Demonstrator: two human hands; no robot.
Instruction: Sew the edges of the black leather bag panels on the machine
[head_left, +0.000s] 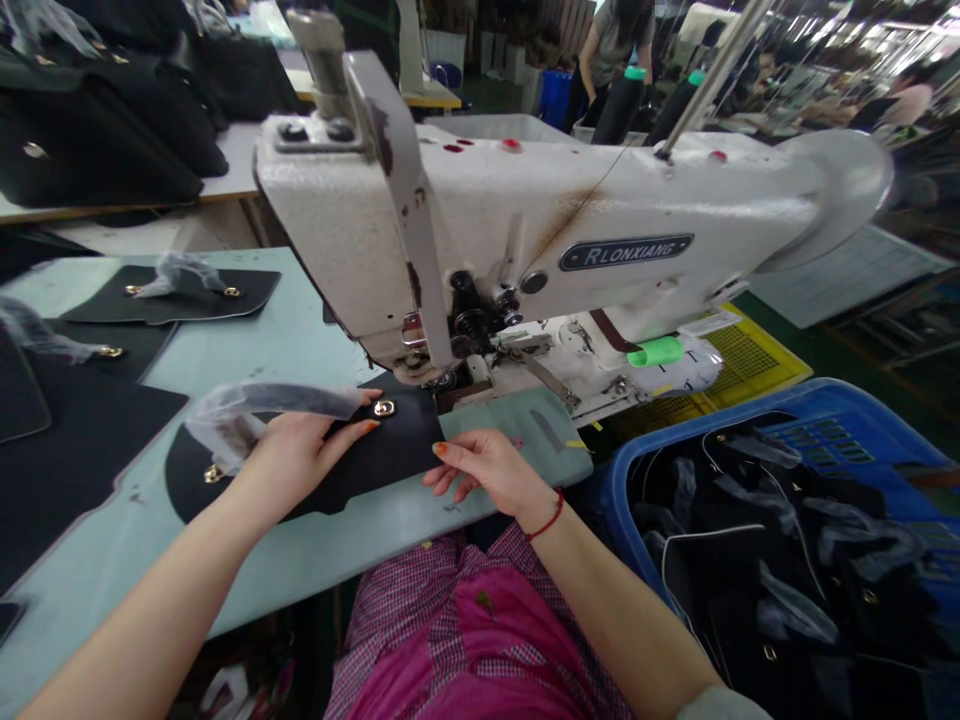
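Observation:
A black bag panel [405,445] lies on the pale sewing table, its far right end by the presser foot of the sewing machine [480,200]. Gold fittings hold a plastic-wrapped handle [255,400] on it. My left hand [296,455] rests on the panel under the handle, thumb and forefinger stretched apart near one gold fitting [385,408]; its other fingers are partly hidden. Just off the panel's right edge is my right hand [480,470], palm turned inward. Its fingers are loosely bent and apart, with nothing visible in them.
More black panels with wrapped handles [180,295] lie at the left of the table [300,560]. A blue basket [622,480] of black pieces stands at right, a yellow crate [772,350] behind it. Black bags [97,130] sit far left. Another person [607,50] is at the back.

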